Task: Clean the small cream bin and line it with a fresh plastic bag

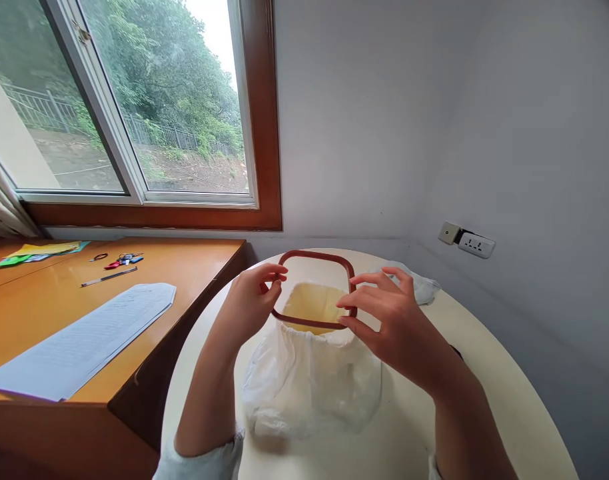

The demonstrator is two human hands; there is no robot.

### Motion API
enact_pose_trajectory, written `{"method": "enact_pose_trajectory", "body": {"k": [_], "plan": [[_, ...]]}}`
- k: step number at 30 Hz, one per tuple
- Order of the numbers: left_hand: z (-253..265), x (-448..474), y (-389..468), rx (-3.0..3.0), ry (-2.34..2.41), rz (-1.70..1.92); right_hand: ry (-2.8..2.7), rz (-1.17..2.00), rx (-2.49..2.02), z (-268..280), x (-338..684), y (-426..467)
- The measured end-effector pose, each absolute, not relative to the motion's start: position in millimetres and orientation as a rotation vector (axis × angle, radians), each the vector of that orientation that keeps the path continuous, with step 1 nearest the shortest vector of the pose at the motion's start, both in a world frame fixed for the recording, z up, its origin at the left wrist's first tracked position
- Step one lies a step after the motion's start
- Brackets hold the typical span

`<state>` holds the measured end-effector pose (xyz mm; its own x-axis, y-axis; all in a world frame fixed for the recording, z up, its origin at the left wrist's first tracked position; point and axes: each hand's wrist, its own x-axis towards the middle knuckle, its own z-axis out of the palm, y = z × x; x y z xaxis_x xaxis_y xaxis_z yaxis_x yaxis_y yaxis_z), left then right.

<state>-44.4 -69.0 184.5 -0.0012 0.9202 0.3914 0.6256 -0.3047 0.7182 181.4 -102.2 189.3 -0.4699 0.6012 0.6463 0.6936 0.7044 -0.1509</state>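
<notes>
A brown rounded-square rim ring (312,324) is held between my two hands, over the mouth of a bin. My left hand (254,300) pinches its left side with thumb and fingers. On the right side, my right hand (379,310) grips the ring with thumb and fingertips. Below it stands the bin, its yellowish inside (312,303) showing through the ring. A thin white plastic bag (314,387) is draped around the outside of the bin, its upper edge gathered near the mouth. The bin's outer walls are mostly hidden by the bag.
The bin stands on a round cream table (464,373). Another piece of white plastic bag (419,283) lies at its back right. At left, a wooden desk (199,257) holds paper sheets (94,340), a pen (108,277) and keys (129,259). Wall sockets (477,245) are on the right.
</notes>
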Motion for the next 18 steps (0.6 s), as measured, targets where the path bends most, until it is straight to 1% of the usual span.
{"method": "enact_pose_trajectory", "body": {"k": [5, 9, 18], "plan": [[183, -43, -67, 1.919, 1.576, 1.189, -2.155, -0.190, -1.022, 189, 192, -97], [182, -41, -67, 1.903, 1.607, 1.071, -2.130, -0.181, -1.126, 185, 202, -92], [174, -32, -63, 1.995, 1.715, 0.918, -2.318, 0.082, -1.369, 182, 203, -89]]}}
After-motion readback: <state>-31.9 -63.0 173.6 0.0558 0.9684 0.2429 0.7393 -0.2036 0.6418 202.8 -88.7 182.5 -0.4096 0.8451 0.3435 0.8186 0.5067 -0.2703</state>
